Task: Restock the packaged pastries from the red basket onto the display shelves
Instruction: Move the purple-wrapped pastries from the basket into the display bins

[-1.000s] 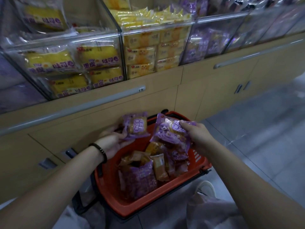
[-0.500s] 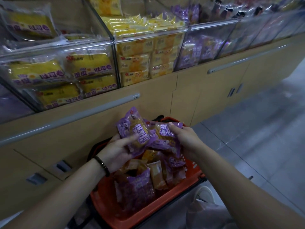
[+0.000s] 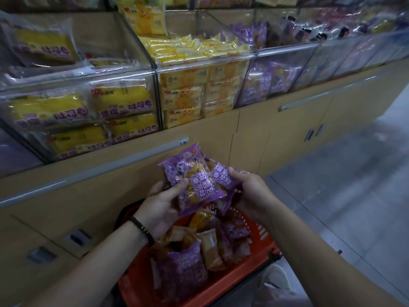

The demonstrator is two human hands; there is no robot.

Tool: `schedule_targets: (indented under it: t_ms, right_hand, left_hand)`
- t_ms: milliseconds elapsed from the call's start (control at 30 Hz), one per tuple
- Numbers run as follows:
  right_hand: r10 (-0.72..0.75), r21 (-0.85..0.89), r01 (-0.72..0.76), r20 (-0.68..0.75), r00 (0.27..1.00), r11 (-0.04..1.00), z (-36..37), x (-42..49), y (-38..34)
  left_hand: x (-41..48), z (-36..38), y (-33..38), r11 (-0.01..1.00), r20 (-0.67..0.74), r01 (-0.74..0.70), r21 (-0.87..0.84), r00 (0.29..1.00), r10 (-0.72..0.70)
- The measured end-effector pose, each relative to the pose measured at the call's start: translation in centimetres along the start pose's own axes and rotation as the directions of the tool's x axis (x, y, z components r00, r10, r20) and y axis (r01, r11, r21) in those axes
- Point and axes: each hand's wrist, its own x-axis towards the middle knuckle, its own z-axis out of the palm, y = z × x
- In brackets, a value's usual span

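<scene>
The acrylic bin of yellow toast-roll packs point(image 3: 77, 111) at far left and the bin of yellow pastry packets point(image 3: 199, 94) beside it are not the match for what is held. The left hand point(image 3: 161, 202) has its grip closed round a purple pastry packet point(image 3: 194, 180), thumb across the front, fingers behind; the packet's long axis slants from upper left to lower right. Overlapped just behind it, a second purple packet point(image 3: 222, 176) is pinched by the right hand point(image 3: 252, 193). Both packets sit above the red basket point(image 3: 263, 240), which holds more purple and brown packets. The bin of purple packets point(image 3: 265, 83) lies up and to the right of both grips, nearer the right hand, so that hand likely reaches it first
</scene>
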Motion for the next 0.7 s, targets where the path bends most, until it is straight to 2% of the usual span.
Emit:
schedule_targets:
  t_ms: [67, 133, 200, 267, 367, 467, 600, 700]
  right_hand:
    - [-0.014, -0.022, 0.014, -0.009, 1.000, 1.000, 0.1, -0.7, -0.2]
    - [-0.034, -0.063, 0.033, -0.012, 0.999, 0.997, -0.2, -1.6, -1.0]
    - [-0.072, -0.142, 0.073, 0.012, 0.997, 0.987, -0.7, -2.9, -2.8]
    - [-0.126, -0.299, 0.136, 0.051, 0.991, 0.944, -1.3, -4.5, -5.8]
    - [-0.110, -0.566, 0.170, 0.139, 0.984, 0.807, -1.6, -7.2, -11.2]
    - [-0.095, -0.659, 0.221, 0.221, 0.971, 0.719, -0.5, -8.9, -16.1]
    - [-0.295, -0.743, 0.348, 0.209, 0.932, 0.572, 1.2, -9.5, -22.1]
    - [-0.420, -0.828, 0.367, 0.179, 0.890, 0.424, 1.8, -9.0, -26.4]
  left_hand:
    - [-0.6, 0.7, 0.6, 0.997, -0.060, -0.078, 0.002, 0.995, 0.078]
    - [-1.4, 1.7, 1.5, 0.995, -0.052, -0.101, -0.010, 0.994, 0.100]
    - [-2.4, 3.0, 2.6, 0.994, -0.014, -0.104, 0.016, 0.994, 0.104]
    - [-3.0, 4.5, 4.0, 0.986, 0.050, -0.141, 0.089, 0.989, 0.137]
    - [-4.2, 8.0, 7.1, 0.953, 0.163, -0.213, 0.213, 0.970, 0.181]
    - [-4.5, 11.5, 10.4, 0.923, 0.226, -0.266, 0.278, 0.952, 0.206]
    - [-3.6, 15.4, 16.1, 0.842, 0.299, -0.357, 0.405, 0.922, 0.247]
    - [-1.6, 17.1, 20.3, 0.787, 0.308, -0.429, 0.442, 0.897, 0.316]
